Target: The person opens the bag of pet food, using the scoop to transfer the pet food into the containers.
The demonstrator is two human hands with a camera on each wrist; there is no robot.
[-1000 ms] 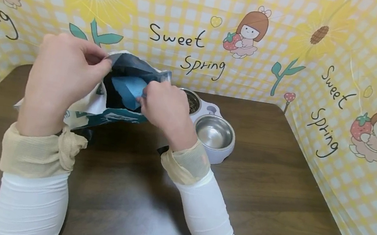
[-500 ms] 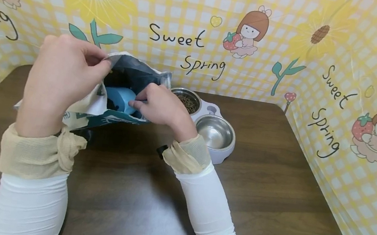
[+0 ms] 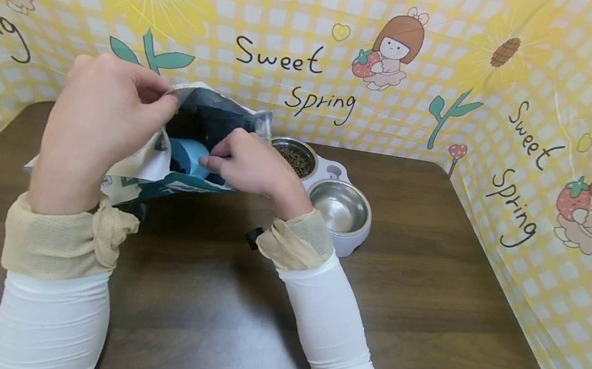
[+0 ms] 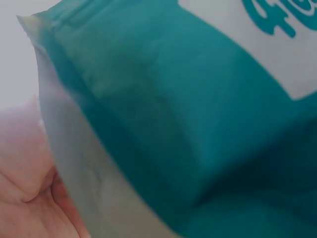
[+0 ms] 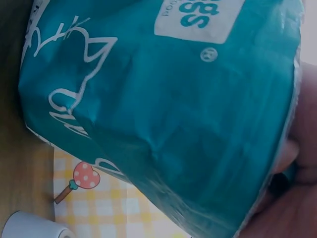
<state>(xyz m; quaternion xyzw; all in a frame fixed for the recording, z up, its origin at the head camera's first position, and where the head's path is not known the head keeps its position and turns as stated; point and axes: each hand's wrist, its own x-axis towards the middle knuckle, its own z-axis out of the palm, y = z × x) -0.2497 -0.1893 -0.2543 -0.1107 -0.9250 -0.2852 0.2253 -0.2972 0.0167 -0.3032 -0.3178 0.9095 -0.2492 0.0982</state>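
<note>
A teal and white food bag (image 3: 181, 185) lies on the table with its mouth toward me. My left hand (image 3: 100, 126) pinches the upper left edge of the mouth between thumb and fingers. Inside the opening is a blue scoop (image 3: 193, 153), gripped by my right hand (image 3: 253, 165); the hand hides its handle. Some dark food shows at the scoop's left side. In the left wrist view the bag (image 4: 143, 99) fills most of the picture, with part of the hand (image 4: 25, 168) beside it. The right wrist view shows the bag's printed side (image 5: 148, 99).
Just right of the bag stands a white double feeder (image 3: 327, 168). Its rear steel bowl (image 3: 295, 158) contains brown kibble, while the front steel bowl (image 3: 337, 206) shows bare metal. A yellow checked cloth (image 3: 320, 22) surrounds the brown wooden table (image 3: 427, 306).
The scoop has turned and sunk lower and to the left within the bag, the right hand moving with it. My left hand keeps its pinch on the bag's edge.
</note>
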